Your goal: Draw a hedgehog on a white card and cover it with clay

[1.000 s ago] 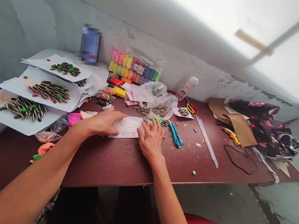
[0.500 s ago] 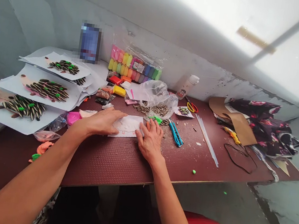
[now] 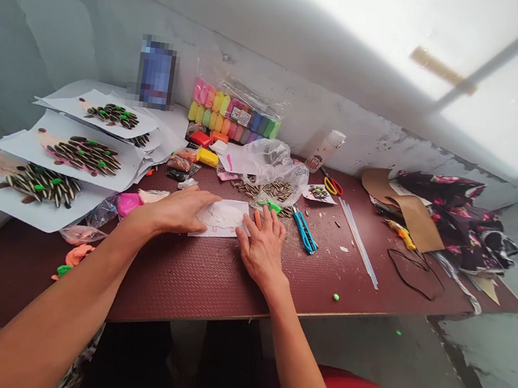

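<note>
A small white sheet of paper (image 3: 229, 233) lies on the table between my hands. On it is a flattened patch of white clay (image 3: 222, 213), with reddish-orange drawn lines along its lower edge. My left hand (image 3: 179, 209) rests on the sheet's left end, fingers extended over its top. The right hand (image 3: 262, 245) lies on the right end, thumb toward the clay and fingers stretched forward. Something small and orange (image 3: 258, 219) shows by the right fingers; whether it is held I cannot tell. Just beyond them are bright green clay (image 3: 272, 206) and a plastic bag of striped seeds (image 3: 276, 190).
Seed-covered hedgehog pictures (image 3: 85, 155) are stacked at left. Behind stands a pack of coloured clay (image 3: 236, 114). A blue utility knife (image 3: 304, 232), scissors (image 3: 333, 186), clear sticks (image 3: 360, 245), a white bottle (image 3: 326, 150) and a hot glue gun (image 3: 402, 235) lie or stand rightward.
Both hands stay on the paper at nearly the same place. The right hand has shifted very slightly to the right.
</note>
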### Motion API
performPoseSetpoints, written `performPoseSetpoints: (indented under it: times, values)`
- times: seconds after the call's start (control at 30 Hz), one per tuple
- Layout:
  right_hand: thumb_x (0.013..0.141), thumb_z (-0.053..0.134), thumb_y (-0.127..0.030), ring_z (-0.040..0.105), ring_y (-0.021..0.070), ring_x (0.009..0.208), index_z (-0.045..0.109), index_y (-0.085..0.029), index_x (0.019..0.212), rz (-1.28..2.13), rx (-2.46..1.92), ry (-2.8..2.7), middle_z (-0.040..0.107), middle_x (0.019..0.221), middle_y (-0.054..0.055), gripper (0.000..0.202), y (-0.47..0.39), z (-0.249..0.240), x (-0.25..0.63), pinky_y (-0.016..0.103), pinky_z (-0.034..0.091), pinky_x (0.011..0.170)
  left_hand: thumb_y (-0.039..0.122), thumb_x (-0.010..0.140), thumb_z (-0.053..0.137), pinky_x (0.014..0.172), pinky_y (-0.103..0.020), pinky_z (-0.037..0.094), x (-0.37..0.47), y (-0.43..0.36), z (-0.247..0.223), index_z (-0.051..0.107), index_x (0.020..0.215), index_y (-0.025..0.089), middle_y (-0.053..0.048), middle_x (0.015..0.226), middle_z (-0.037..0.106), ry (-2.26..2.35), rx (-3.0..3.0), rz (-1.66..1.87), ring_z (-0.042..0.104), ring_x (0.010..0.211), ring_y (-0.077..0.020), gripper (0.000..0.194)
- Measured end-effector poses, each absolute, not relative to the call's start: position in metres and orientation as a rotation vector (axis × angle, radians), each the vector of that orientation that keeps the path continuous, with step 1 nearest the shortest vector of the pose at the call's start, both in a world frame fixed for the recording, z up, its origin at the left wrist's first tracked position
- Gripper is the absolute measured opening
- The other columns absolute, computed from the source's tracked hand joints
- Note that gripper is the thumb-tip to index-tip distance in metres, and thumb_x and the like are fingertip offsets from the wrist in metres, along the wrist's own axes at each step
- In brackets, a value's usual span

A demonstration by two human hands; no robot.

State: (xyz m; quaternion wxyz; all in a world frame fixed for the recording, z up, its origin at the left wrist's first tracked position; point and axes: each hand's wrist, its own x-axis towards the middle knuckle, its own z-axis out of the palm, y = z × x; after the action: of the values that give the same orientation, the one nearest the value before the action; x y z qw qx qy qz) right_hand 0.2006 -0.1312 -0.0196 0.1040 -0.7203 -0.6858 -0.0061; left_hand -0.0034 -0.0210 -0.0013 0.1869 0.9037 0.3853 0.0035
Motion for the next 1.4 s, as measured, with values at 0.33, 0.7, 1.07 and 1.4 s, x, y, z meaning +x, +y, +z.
performPoseSetpoints:
  times: [0.33,0.7,1.07,1.4]
  values:
    - [0.103,0.046,-0.05,0.027,0.0339,0.149,0.066,-0.029,0.134,-0.03,-2.117,-2.083,0.041,0.159,0.013,0.042,-0.141,-0.02,0.197,0.052,0.023,0.117,0.031,0.076,0.061,0.108,-0.04,0.042,-0.002,-0.023,0.004,0.047,0.15,0.015,-0.011,0.146,0.059,1.1,2.543,-0.034,0.053,0.129,-0.0329,0.077]
    - [0.102,0.049,-0.049,0.027,0.0346,0.15,0.067,-0.029,0.131,-0.042,-2.046,-2.132,0.039,0.16,0.013,0.04,-0.141,-0.02,0.194,0.054,0.023,0.117,0.031,0.077,0.062,0.108,-0.04,0.041,-0.001,-0.023,0.007,0.047,0.15,0.013,-0.012,0.148,0.058,1.099,2.538,-0.062,0.053,0.129,-0.0333,0.077]
    - [0.102,0.05,-0.046,0.026,0.0334,0.15,0.067,-0.029,0.129,-0.055,-2.067,-2.1,0.035,0.164,0.009,0.036,-0.154,-0.02,0.198,0.055,0.024,0.118,0.031,0.076,0.063,0.108,-0.04,0.041,0.0,-0.024,0.009,0.047,0.15,0.014,-0.012,0.147,0.059,1.099,2.519,-0.046,0.054,0.129,-0.0331,0.077]
    - [0.102,0.05,-0.046,0.029,0.033,0.149,0.068,-0.027,0.128,-0.063,-2.051,-2.099,0.037,0.161,0.014,0.038,-0.148,-0.022,0.194,0.054,0.026,0.116,0.033,0.075,0.062,0.106,-0.039,0.043,-0.001,-0.023,0.005,0.048,0.15,0.016,-0.011,0.143,0.061,1.113,2.523,-0.037,0.054,0.127,-0.0327,0.078]
